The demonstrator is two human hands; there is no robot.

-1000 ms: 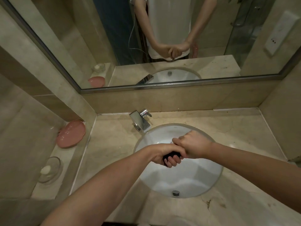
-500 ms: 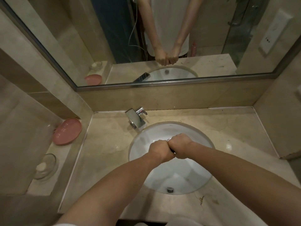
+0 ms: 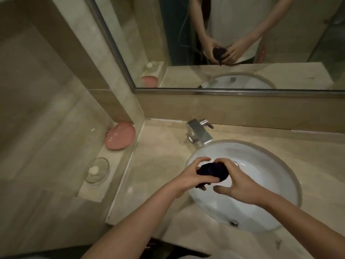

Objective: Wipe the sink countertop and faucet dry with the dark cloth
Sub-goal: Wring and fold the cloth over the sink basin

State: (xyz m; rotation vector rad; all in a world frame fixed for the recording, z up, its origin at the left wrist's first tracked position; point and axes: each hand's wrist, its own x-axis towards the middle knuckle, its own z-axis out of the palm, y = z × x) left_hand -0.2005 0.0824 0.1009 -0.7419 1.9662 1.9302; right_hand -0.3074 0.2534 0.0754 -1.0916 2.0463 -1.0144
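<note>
1. Beige marble sink countertop (image 3: 160,174), wrapping the basin on every side.
2. Round white ceramic basin (image 3: 261,193), at 4 o'clock from centre.
3. Left hand (image 3: 188,176), above the basin's 9 o'clock rim, fingers curled round the cloth from beneath.
4. Right hand (image 3: 237,184), fingers hooked over the cloth's far side, thumb free.
5. Square chrome faucet (image 3: 198,132), at the basin's 11 o'clock.
6. Balled dark cloth (image 3: 212,171), gripped between both hands.

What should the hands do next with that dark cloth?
Probably open it out. The dark cloth is bunched into a ball between the left hand and right hand over the sink basin. Spread flat, it could better wipe the countertop and faucet.
</note>
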